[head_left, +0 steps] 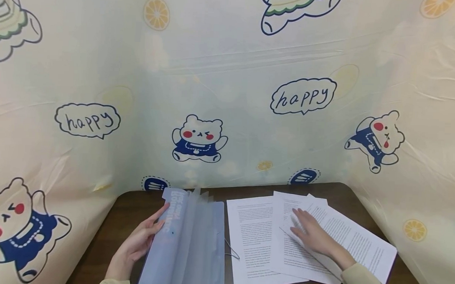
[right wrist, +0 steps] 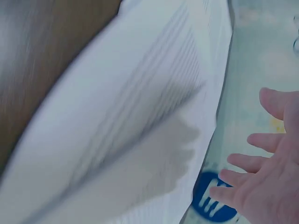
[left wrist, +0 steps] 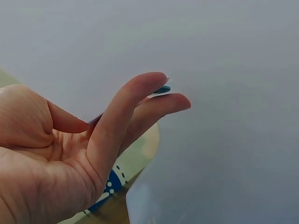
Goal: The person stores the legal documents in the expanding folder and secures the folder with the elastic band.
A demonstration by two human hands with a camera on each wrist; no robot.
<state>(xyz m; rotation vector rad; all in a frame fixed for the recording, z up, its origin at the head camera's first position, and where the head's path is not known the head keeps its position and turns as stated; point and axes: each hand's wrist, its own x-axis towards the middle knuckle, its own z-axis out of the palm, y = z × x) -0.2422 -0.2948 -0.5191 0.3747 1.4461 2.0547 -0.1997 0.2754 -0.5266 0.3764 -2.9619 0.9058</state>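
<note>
A blue translucent folder [head_left: 167,240] with several clear inner sleeves [head_left: 199,241] stands open on the table, its cover lifted. My left hand [head_left: 139,239] grips the cover's left edge; close up in the left wrist view, the thumb and curled fingers [left wrist: 124,107] are at that edge. To the right lie several overlapping printed sheets [head_left: 250,239]. My right hand [head_left: 314,235] is over the upper sheets with fingers spread. In the right wrist view the right hand [right wrist: 266,172] appears with straight fingers, apart from the blurred paper [right wrist: 117,116], which carries a shadow.
The dark brown table [head_left: 107,229] extends left of the folder. A thin elastic loop [head_left: 233,253] sticks out from the folder's right side toward the sheets. A patterned curtain [head_left: 242,159] with bear drawings hangs behind and on both sides.
</note>
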